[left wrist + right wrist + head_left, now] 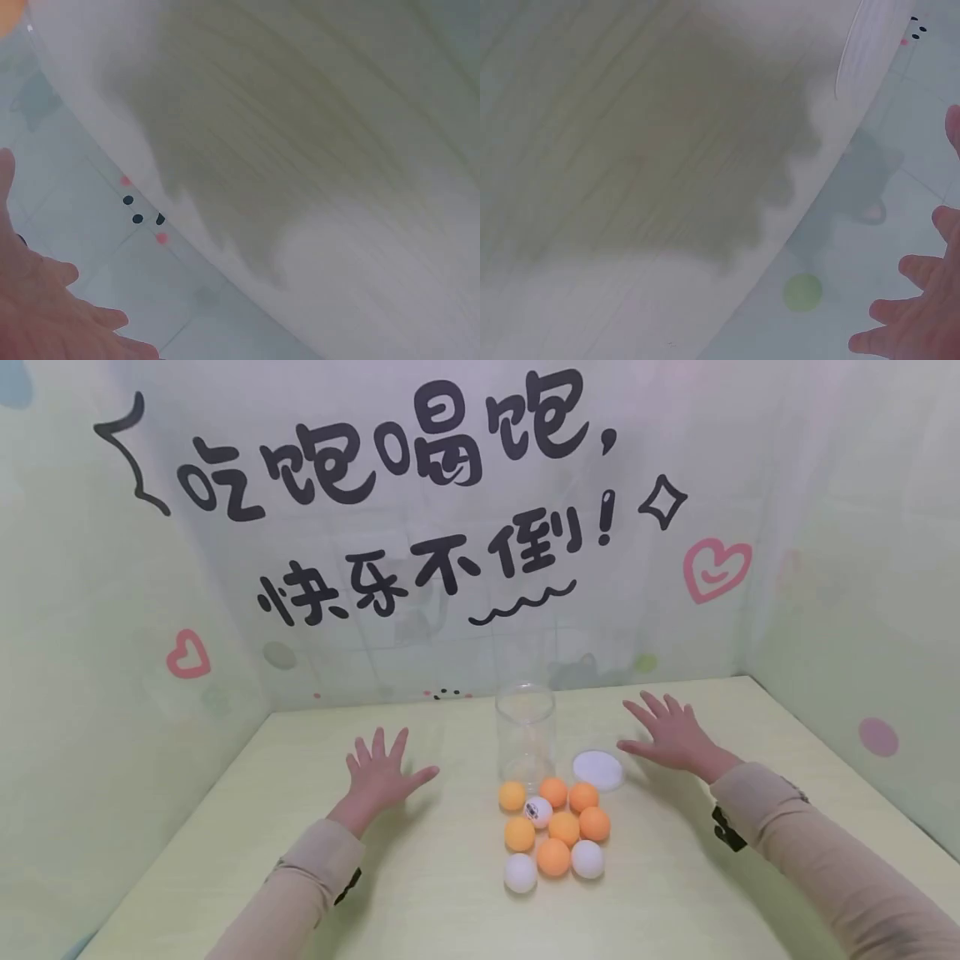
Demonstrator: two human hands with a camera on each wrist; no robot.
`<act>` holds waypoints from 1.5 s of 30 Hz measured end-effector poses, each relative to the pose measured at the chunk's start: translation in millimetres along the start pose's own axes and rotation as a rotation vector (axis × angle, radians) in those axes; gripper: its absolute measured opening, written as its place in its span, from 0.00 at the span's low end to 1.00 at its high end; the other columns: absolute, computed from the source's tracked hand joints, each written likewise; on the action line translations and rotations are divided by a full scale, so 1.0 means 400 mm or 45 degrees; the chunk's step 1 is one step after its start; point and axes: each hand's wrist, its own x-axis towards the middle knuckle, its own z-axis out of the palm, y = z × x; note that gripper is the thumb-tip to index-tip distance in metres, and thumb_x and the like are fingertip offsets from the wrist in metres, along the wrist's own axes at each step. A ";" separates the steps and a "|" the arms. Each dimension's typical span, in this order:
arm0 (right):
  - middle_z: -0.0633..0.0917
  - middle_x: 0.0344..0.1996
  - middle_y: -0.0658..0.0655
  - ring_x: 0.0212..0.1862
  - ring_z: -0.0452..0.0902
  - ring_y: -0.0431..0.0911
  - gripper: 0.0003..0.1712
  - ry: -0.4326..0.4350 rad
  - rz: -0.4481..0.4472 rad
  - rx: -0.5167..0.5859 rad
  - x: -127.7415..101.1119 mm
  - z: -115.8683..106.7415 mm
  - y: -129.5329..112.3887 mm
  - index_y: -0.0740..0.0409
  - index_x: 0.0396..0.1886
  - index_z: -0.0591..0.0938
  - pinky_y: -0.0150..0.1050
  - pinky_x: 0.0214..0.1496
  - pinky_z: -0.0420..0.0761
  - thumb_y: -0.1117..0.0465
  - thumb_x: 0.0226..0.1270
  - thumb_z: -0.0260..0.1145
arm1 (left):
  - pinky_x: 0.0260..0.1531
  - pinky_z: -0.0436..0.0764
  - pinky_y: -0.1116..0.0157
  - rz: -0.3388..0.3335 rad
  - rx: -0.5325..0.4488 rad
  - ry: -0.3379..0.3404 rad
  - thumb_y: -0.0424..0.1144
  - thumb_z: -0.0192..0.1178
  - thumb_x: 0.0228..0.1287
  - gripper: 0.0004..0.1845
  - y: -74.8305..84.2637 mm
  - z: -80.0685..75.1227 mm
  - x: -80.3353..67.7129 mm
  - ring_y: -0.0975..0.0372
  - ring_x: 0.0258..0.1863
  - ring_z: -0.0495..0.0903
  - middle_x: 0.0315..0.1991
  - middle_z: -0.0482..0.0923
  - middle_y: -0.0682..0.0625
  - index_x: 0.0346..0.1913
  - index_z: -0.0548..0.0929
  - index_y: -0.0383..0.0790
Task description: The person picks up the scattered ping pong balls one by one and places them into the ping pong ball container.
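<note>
My left hand [381, 778] is held over the table with its fingers spread and straight, touching nothing. On the other side, my right hand [672, 735] is spread the same way, its thumb nearest a round white lid [597, 770]. Between the hands stands a clear, open-topped plastic jar [525, 735]. Just in front of it, orange ping-pong balls [553, 857] and white ping-pong balls [588, 860] lie close together in rough rows; one white ball [537, 812] bears a dark print. In the left wrist view an orange ball [9, 15] shows at the corner.
The pale wooden table [435, 893] reaches back to a printed wall curtain [420, 652] with black lettering and pink hearts. Similar curtain panels close off the left and right sides. Both sleeves are beige, with a dark strap item [727, 831] under the right cuff.
</note>
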 end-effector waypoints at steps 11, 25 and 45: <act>0.59 0.64 0.74 0.63 0.52 0.71 0.41 0.055 -0.146 0.135 0.000 -0.011 -0.049 0.63 0.65 0.64 0.67 0.62 0.52 0.44 0.59 0.62 | 0.60 0.42 0.35 0.017 -0.091 0.007 0.66 0.51 0.56 0.51 0.025 0.001 0.009 0.30 0.64 0.30 0.70 0.30 0.30 0.72 0.43 0.40; 0.75 0.50 0.67 0.48 0.74 0.58 0.37 -0.206 -0.202 0.411 -0.018 0.009 -0.149 0.67 0.60 0.70 0.52 0.49 0.75 0.47 0.58 0.64 | 0.62 0.56 0.43 0.113 -0.857 0.029 0.55 0.62 0.54 0.51 0.215 0.000 0.038 0.45 0.69 0.48 0.72 0.42 0.41 0.72 0.41 0.44; 0.79 0.38 0.54 0.32 0.70 0.42 0.24 -0.301 -0.322 0.408 -0.018 0.043 -0.203 0.64 0.46 0.80 0.36 0.36 0.74 0.52 0.55 0.67 | 0.61 0.63 0.48 0.101 -1.108 0.037 0.49 0.71 0.44 0.55 0.339 0.063 0.080 0.46 0.65 0.58 0.69 0.52 0.39 0.70 0.46 0.40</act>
